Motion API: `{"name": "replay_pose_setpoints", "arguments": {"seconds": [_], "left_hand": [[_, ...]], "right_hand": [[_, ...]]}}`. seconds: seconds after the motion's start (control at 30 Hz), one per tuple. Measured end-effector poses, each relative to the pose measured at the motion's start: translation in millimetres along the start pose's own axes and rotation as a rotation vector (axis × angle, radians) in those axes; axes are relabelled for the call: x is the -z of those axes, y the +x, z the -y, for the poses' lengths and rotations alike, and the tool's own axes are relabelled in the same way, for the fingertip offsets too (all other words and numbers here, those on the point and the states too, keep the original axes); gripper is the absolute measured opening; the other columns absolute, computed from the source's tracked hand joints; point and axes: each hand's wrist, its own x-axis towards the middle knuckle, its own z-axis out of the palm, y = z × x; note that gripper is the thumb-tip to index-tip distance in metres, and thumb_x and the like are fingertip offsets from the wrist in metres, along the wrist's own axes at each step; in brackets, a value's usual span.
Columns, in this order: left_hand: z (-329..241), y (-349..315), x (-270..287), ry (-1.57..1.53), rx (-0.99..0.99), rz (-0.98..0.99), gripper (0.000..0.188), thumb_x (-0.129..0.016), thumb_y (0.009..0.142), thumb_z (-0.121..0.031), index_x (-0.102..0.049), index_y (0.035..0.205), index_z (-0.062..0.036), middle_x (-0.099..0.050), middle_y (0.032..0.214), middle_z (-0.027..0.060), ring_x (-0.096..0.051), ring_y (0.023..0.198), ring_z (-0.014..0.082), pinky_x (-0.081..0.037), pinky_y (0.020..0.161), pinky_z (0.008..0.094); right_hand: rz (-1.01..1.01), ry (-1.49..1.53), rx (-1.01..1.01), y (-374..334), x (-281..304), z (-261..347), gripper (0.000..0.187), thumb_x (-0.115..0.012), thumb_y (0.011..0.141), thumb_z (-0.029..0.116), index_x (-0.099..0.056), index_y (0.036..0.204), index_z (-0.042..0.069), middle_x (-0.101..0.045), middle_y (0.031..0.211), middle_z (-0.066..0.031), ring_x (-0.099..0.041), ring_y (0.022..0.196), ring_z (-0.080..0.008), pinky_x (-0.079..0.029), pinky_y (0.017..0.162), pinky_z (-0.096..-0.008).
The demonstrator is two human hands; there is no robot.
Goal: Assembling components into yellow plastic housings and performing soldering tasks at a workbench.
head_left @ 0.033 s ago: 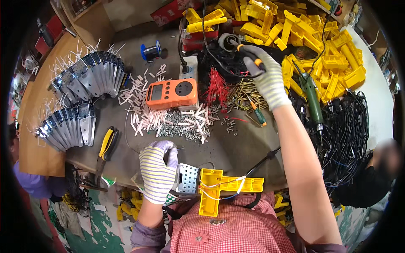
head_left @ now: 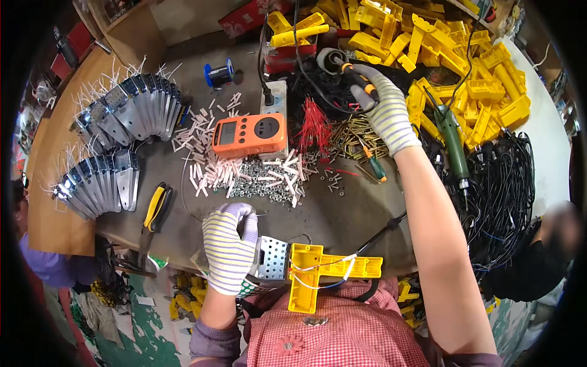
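At the near edge of the table, my left hand point(head_left: 229, 249) is closed on a perforated metal housing point(head_left: 273, 259). Against that housing lies a yellow T-shaped plastic shell point(head_left: 306, 278), its hollow side up. White and blue wires point(head_left: 324, 286) cross the shell, and a black cord point(head_left: 382, 231) leads away from it to the right. Farther off, my right hand point(head_left: 388, 110) grips a soldering iron point(head_left: 361, 81) by its black-and-orange handle. The iron's front end is at a grey round holder point(head_left: 330, 60); its tip is hidden there.
Metal housings point(head_left: 131, 107) stand in two curved rows at left, by yellow-handled pliers point(head_left: 157, 208). Mid-table are an orange meter point(head_left: 249, 134), white sleeves, nuts, red wires and screws. Yellow shells point(head_left: 483, 92), a green power screwdriver point(head_left: 452, 140) and black cords point(head_left: 501, 189) lie right.
My right hand has shifted slightly up and left with the soldering iron, showing more of its handle. My left hand and the housing have stayed in place.
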Motion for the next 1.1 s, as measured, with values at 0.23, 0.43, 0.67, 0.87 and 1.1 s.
{"name": "replay_pose_setpoints", "arguments": {"seconds": [0.23, 0.43, 0.67, 0.87, 1.1], "left_hand": [[-19, -7, 21, 0.037, -0.085, -0.023, 0.018, -0.075, 0.077, -0.008, -0.069, 0.093, -0.0102, -0.066, 0.094, 0.0089, -0.062, 0.089, 0.0306, -0.047, 0.082, 0.0444], [-52, -8, 23, -0.45, -0.277, 0.387, 0.017, -0.072, 0.078, -0.013, -0.073, 0.095, -0.0134, -0.068, 0.087, 0.0017, -0.065, 0.091, 0.0232, -0.044, 0.099, 0.0455], [-60, -8, 13, -0.383, -0.325, 0.399, 0.024, -0.077, 0.075, -0.021, -0.074, 0.098, -0.0134, -0.065, 0.087, 0.0041, -0.063, 0.088, 0.0247, -0.041, 0.101, 0.0492], [-60, -8, 11, -0.286, -0.364, 0.485, 0.026, -0.077, 0.074, -0.025, -0.073, 0.095, -0.0108, -0.064, 0.085, 0.0052, -0.061, 0.089, 0.0261, -0.041, 0.1, 0.049], [-60, -6, 8, -0.345, -0.318, 0.426, 0.016, -0.075, 0.074, -0.023, -0.07, 0.085, -0.0113, -0.062, 0.079, 0.0062, -0.061, 0.082, 0.0272, -0.043, 0.094, 0.0466]], "right_hand": [[0.186, -0.236, -0.024, -87, 77, 51, 0.014, -0.072, 0.082, 0.011, -0.069, 0.094, 0.004, -0.069, 0.092, -0.0148, -0.067, 0.092, -0.0333, -0.053, 0.083, -0.042], [0.671, 0.028, 0.205, -163, 95, 99, 0.014, -0.072, 0.081, 0.009, -0.067, 0.094, 0.006, -0.06, 0.128, -0.0215, -0.065, 0.104, -0.0404, -0.053, 0.091, -0.0442], [0.745, 0.388, -0.234, -159, 99, 104, 0.007, -0.069, 0.088, 0.002, -0.062, 0.091, 0.002, -0.061, 0.114, -0.0187, -0.066, 0.095, -0.0284, -0.052, 0.079, -0.0344], [0.739, 0.371, -0.433, -158, 83, 126, 0.016, -0.077, 0.087, 0.019, -0.074, 0.089, 0.003, -0.068, 0.074, -0.0126, -0.064, 0.066, -0.0269, -0.05, 0.064, -0.0354], [0.802, 0.161, -0.083, -148, 89, 121, 0.022, -0.077, 0.085, 0.024, -0.069, 0.097, 0.007, -0.062, 0.08, -0.0109, -0.062, 0.077, -0.0332, -0.05, 0.069, -0.0404]]}}
